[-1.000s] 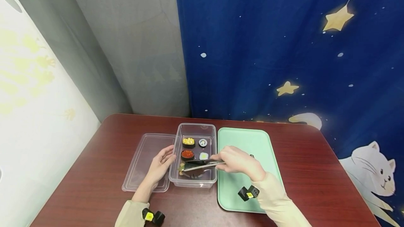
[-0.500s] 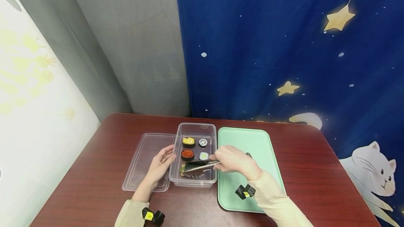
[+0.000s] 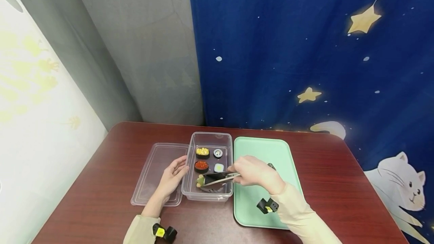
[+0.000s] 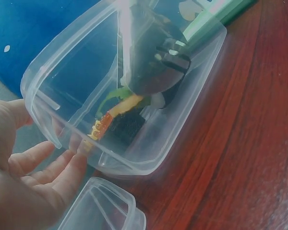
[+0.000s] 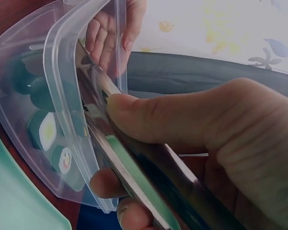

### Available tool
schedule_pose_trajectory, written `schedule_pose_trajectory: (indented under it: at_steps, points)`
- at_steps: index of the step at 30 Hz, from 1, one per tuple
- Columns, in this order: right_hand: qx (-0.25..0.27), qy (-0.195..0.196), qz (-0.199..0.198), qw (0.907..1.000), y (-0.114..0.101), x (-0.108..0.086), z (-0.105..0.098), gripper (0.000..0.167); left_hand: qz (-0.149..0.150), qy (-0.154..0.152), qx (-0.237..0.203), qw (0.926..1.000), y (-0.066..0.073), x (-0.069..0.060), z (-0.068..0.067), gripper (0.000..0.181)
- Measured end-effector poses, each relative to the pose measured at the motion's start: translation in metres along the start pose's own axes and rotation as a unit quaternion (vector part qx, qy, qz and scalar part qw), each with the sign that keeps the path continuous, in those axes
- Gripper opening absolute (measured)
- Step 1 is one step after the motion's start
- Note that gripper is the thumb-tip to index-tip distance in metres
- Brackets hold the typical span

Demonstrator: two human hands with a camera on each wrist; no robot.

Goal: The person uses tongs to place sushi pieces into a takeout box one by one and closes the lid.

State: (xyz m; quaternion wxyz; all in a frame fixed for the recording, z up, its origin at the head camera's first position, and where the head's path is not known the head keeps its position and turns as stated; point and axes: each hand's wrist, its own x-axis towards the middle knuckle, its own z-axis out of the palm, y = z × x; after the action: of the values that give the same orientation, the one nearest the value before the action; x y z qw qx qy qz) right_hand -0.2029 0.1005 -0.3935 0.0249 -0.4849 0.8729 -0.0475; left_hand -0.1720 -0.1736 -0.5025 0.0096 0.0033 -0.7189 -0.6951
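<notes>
In the head view my right hand grips metal tongs, whose tips are around a dark seaweed roll with a green and yellow end, inside the clear container. The right wrist view shows the thumb and fingers of my right hand pressing the tongs from both sides. My left hand touches the container's left wall with loosely extended fingers. A yellow-topped piece, a red-topped piece, a round roll and a white piece lie in the container.
A clear lid lies left of the container, partly under my left hand. On the right, a green tray stands beside the container, below my right forearm. The red-brown table ends at a curtain behind.
The tongs and the dark roll have shifted a little to the right inside the container, after a slight sway of my right hand. My left hand has stayed in place.
</notes>
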Motion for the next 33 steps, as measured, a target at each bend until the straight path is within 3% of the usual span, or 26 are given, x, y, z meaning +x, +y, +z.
schedule_pose_trajectory:
  at_steps: [6, 9, 12, 17, 22, 26, 33]
  points:
    - [0.034, 0.015, 0.005, 0.9993, 0.004, -0.012, -0.002, 0.008, -0.003, 0.000, 0.008, 1.0000, 0.001, 0.001, 0.001, 0.049]
    - [0.056, 0.041, 0.008, 0.9976, 0.007, -0.022, 0.000, 0.014, -0.001, 0.000, 0.009, 1.0000, 0.001, 0.000, 0.000, 0.049]
    - [0.062, 0.091, 0.006, 0.9939, 0.012, -0.032, 0.006, 0.020, -0.001, 0.000, 0.003, 1.0000, 0.002, 0.000, 0.000, 0.048]
    - [0.072, 0.193, 0.012, 0.9786, 0.018, -0.049, 0.016, 0.036, -0.001, 0.001, 0.008, 1.0000, 0.000, 0.000, 0.000, 0.047]
    - [0.098, 0.268, 0.049, 0.9572, 0.022, -0.065, 0.020, 0.045, 0.000, 0.008, 0.017, 0.9998, -0.002, 0.001, 0.000, 0.046]
    - [0.097, 0.297, 0.084, 0.9463, 0.027, -0.079, 0.022, 0.048, -0.002, 0.009, 0.013, 0.9999, -0.004, 0.002, 0.000, 0.046]
    - [0.080, 0.314, 0.143, 0.9352, 0.039, -0.109, 0.024, 0.051, 0.002, 0.010, 0.020, 0.9998, -0.004, 0.002, -0.001, 0.046]
